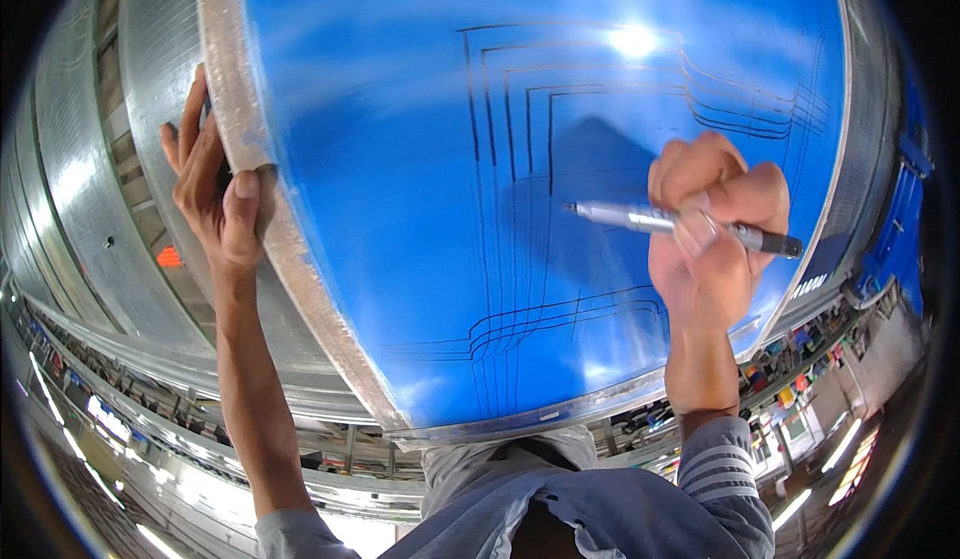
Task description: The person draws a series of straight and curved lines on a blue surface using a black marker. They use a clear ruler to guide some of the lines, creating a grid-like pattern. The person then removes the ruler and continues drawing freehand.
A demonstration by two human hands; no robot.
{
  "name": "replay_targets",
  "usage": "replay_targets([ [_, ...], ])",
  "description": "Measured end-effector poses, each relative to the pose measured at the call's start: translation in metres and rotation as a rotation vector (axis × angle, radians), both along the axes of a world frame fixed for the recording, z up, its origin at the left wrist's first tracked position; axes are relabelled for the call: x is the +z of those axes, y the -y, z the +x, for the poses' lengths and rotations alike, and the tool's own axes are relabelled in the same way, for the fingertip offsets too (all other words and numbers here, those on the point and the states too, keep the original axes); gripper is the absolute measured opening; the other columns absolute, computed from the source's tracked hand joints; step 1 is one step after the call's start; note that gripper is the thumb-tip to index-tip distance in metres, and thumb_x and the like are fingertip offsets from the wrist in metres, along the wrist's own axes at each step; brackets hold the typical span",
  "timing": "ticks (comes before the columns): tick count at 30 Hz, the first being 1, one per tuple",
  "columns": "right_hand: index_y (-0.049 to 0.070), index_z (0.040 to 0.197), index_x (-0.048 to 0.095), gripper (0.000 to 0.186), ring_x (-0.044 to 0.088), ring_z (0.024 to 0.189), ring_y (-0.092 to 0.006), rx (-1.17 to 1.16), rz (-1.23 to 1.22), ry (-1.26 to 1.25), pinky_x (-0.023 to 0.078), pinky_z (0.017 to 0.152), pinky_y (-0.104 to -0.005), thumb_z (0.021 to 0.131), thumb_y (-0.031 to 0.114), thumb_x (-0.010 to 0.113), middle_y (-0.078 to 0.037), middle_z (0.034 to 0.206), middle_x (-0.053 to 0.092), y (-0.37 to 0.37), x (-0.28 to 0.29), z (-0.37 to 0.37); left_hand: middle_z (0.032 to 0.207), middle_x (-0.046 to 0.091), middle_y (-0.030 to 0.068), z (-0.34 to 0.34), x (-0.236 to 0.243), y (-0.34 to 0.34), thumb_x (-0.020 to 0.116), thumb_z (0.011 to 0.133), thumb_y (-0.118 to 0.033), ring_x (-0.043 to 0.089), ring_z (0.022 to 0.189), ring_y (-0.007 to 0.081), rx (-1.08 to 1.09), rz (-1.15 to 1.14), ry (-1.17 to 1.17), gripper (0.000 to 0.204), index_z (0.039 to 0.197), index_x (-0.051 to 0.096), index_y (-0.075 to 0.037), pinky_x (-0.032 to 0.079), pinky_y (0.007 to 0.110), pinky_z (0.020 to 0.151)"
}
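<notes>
A glossy blue panel point(360, 219) in a worn, pale frame point(300, 239) lies in front of me. Thin black lines point(487, 109), stepped and nested, run over its blue surface. My right hand point(715, 224) is closed around a grey marker pen point(625, 216) with a black end. The pen's dark tip points left, near the ends of the vertical lines; whether it touches the panel I cannot tell. At the left edge of the frame, my left hand point(215, 174) has its thumb on the frame and its fingers stretched apart along the outer side.
A silvery, ribbed metal surface point(75, 174) extends left of the panel, with a small orange patch point(169, 257) between its strips. Blue equipment point(895, 234) stands at the right. Cluttered shelving point(790, 384) shows behind my right arm. The panel carries a bright light reflection.
</notes>
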State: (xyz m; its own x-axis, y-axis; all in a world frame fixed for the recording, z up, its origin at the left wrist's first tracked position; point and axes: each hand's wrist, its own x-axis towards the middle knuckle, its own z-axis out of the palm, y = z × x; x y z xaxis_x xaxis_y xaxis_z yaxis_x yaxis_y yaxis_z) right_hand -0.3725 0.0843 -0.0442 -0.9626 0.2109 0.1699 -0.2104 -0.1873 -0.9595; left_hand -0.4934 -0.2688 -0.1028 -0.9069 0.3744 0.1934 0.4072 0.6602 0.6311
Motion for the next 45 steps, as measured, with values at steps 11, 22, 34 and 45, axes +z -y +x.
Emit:
replay_targets([
  [11, 0.000, 0.090, 0.049, 0.021, 0.049, 0.061, -0.0112, -0.066, 0.373, 0.016, 0.038, 0.049, -0.0251, 0.078, -0.008, 0.063, -0.018, 0.079, 0.059, 0.037, -0.002, 0.008, 0.131, 0.057, 0.0198, 0.001, -0.003, -0.002, 0.054, 0.078, -0.055, 0.040, 0.135, 0.0301, 0.004, 0.049, -0.024, 0.063, 0.116, 0.068, -0.007, -0.008, 0.057, 0.113],
  [22, 0.000, 0.093, 0.048, 0.017, 0.047, 0.060, -0.0082, -0.085, 0.299, -0.021, 0.038, 0.049, -0.0228, 0.083, -0.006, 0.061, -0.019, 0.084, 0.059, 0.040, -0.010, 0.005, 0.122, 0.062, 0.0222, 0.001, -0.002, -0.003, 0.055, 0.078, -0.056, 0.039, 0.136, 0.0294, 0.005, 0.036, -0.014, 0.063, 0.113, 0.069, -0.006, -0.008, 0.056, 0.113],
  [34, 0.000, 0.091, 0.051, 0.014, 0.046, 0.058, -0.0073, -0.083, 0.292, 0.013, 0.037, 0.047, -0.0222, 0.084, -0.004, 0.062, -0.018, 0.083, 0.060, 0.042, -0.010, 0.003, 0.127, 0.059, 0.0223, 0.000, -0.005, -0.001, 0.057, 0.078, -0.054, 0.040, 0.135, 0.0292, -0.018, 0.047, -0.029, 0.061, 0.113, 0.069, -0.006, -0.008, 0.056, 0.113],
  [45, 0.000, 0.088, 0.048, 0.017, 0.043, 0.056, -0.0081, -0.016, 0.311, -0.028, 0.034, 0.045, -0.0237, 0.078, -0.008, 0.061, -0.017, 0.077, 0.058, 0.037, -0.011, 0.003, 0.134, 0.054, 0.0211, -0.001, -0.009, 0.002, 0.055, 0.079, -0.062, 0.042, 0.133, 0.0306, -0.008, 0.059, -0.052, 0.067, 0.113, 0.069, -0.006, -0.006, 0.060, 0.113],
])
